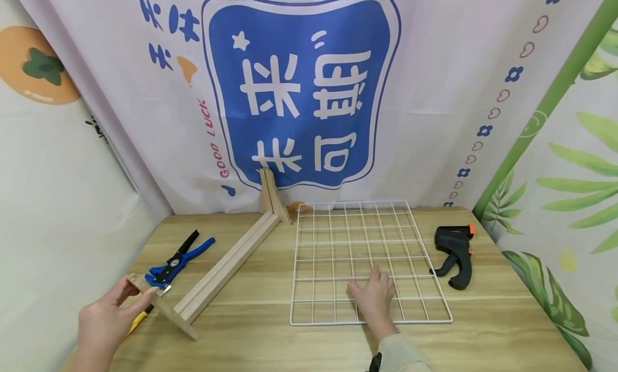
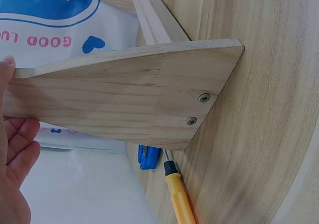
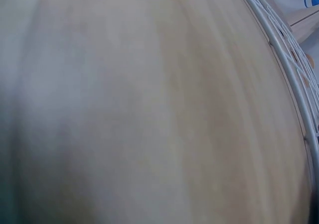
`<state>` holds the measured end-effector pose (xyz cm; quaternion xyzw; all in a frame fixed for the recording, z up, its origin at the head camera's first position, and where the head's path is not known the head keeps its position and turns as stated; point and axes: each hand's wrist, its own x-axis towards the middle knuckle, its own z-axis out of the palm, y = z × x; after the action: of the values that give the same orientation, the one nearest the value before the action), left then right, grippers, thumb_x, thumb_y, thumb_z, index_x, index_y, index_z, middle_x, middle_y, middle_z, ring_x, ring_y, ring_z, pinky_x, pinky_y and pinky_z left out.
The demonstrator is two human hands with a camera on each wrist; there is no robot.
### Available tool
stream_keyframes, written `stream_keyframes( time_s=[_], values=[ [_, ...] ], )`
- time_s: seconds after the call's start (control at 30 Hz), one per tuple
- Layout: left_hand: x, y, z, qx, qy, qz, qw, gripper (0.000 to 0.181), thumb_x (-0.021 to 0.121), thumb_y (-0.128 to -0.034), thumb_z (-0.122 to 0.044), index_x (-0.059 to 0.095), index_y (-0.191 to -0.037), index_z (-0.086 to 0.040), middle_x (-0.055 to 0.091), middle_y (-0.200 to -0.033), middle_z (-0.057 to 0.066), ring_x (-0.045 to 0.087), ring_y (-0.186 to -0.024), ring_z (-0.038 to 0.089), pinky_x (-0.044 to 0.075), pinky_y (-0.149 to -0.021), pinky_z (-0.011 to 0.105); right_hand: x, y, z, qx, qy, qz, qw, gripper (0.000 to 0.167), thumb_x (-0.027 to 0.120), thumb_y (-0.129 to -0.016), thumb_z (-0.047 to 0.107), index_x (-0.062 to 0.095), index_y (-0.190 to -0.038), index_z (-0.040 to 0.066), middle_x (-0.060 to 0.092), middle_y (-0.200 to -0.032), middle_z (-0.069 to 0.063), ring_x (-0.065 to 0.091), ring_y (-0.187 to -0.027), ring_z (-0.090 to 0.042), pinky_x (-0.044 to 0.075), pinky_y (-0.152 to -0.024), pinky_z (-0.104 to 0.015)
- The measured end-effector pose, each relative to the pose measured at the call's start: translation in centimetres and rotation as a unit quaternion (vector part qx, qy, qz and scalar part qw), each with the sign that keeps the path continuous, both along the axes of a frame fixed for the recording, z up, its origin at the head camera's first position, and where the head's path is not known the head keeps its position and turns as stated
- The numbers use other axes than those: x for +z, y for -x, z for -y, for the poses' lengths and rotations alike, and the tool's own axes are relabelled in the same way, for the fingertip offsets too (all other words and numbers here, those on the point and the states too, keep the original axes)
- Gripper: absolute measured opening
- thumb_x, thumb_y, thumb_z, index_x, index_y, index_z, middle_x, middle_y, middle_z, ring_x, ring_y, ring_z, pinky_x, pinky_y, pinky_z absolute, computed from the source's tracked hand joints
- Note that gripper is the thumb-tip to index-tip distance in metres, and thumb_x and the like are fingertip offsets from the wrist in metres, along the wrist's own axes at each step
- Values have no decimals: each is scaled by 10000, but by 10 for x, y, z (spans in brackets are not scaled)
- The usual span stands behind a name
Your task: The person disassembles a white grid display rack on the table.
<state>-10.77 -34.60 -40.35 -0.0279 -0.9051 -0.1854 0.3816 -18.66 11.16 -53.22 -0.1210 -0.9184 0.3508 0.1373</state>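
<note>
In the head view my left hand (image 1: 103, 315) pinches the upper end of a wooden end piece (image 1: 166, 310) between thumb and fingers. This tapered board belongs to a wooden stand with a long crossbar (image 1: 232, 262) and a second end piece (image 1: 272, 197) at the back. Two screw heads show in the board (image 2: 164, 89) in the left wrist view. My right hand (image 1: 376, 302) is over the near part of a white wire grid (image 1: 340, 279), thumb and fingers spread apart. Its fingertip contact with the wires is unclear. The right wrist view shows mostly tabletop, with the grid's edge (image 3: 294, 79).
Blue-and-black pliers (image 1: 176, 262) lie left of the crossbar. A screwdriver with a yellow handle (image 2: 179, 196) lies behind the end piece. A black clamp with orange tips (image 1: 455, 254) lies right of the grid. A printed cloth (image 1: 429, 93) hangs along the table's back.
</note>
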Motion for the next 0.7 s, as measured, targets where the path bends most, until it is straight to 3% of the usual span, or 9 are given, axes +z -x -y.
stream_keyframes(
  time_s=[0.23,0.37,0.47,0.53,0.6,0.7],
  values=[
    [-1,3,-1,-124,8,-193,9997,297,842,-590,-203,602,-730,-100,681,-704,198,552,-476,340,318,-367,174,0,2,-1,33,-318,-50,9995,803,652,-713,360,399,-1299,-128,471,-1088,-255,374,-900,-332,314,-803,-464],
    [-1,4,-1,-122,25,-185,9998,294,841,-589,-204,612,-741,-99,681,-702,193,559,-478,327,326,-373,171,1,2,-2,67,-370,-14,9993,792,639,-729,360,399,-1298,-136,467,-1102,-261,371,-890,-330,310,-803,-467],
    [-1,4,-1,-99,-30,-161,9998,298,848,-579,-210,625,-745,-104,684,-696,179,559,-491,-3,349,-394,154,2,1,-2,106,-447,70,9989,791,632,-753,376,394,-1305,-138,467,-1114,-266,376,-890,-329,315,-794,-462],
    [-1,3,-1,-77,-107,-127,9998,295,852,-571,-198,627,-739,-107,685,-694,174,445,-594,-239,356,-416,117,3,1,-2,124,-499,147,9986,797,628,-766,391,388,-1312,-138,466,-1129,-270,383,-899,-333,320,-793,-462],
    [-1,3,-1,-44,-166,-89,9998,288,853,-570,-191,624,-729,-115,686,-692,164,302,-735,-345,364,-437,96,3,1,-2,137,-593,229,9979,807,622,-776,411,384,-1315,-140,465,-1145,-274,397,-915,-344,329,-801,-469],
    [0,4,-1,-21,-211,-64,9998,279,850,-570,-173,620,-720,-121,687,-695,155,254,-817,-364,372,-448,89,3,2,-2,153,-704,321,9969,809,611,-786,418,378,-1318,-145,458,-1167,-279,417,-945,-362,340,-832,-490]
  ],
)
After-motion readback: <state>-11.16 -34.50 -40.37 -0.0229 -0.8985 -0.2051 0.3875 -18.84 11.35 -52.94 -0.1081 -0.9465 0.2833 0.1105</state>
